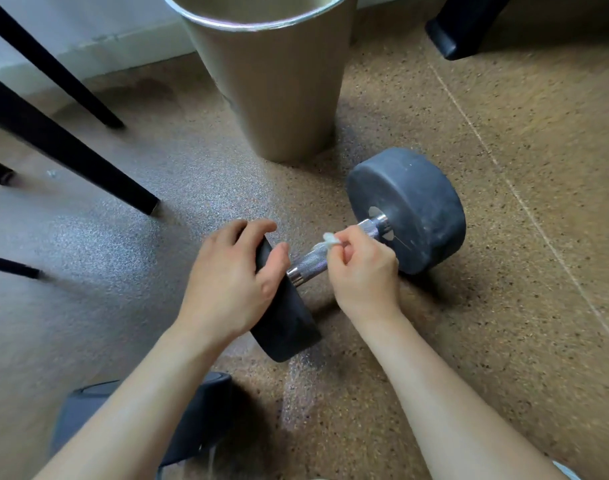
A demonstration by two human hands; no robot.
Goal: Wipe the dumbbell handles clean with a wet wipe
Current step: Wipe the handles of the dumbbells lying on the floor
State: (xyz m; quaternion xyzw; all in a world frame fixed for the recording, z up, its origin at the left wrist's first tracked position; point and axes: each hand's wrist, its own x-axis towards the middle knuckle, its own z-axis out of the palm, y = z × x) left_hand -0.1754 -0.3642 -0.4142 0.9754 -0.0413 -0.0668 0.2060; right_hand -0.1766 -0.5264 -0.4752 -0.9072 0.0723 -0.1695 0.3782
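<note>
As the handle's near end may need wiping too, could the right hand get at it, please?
Probably yes: the right hand, with the wipe, is at the handle beside that bare stretch; only the thumb of the left hand, gripping the near weight, lies close.

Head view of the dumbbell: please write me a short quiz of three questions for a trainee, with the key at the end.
1. True or false: the left hand holds the near weight head.
2. What does the right hand pinch at the handle? A) a wet wipe B) a brush C) nothing
3. Fill in: behind the far weight head stands a tall metal ____.
Key: 1 true; 2 A; 3 bin.
</note>
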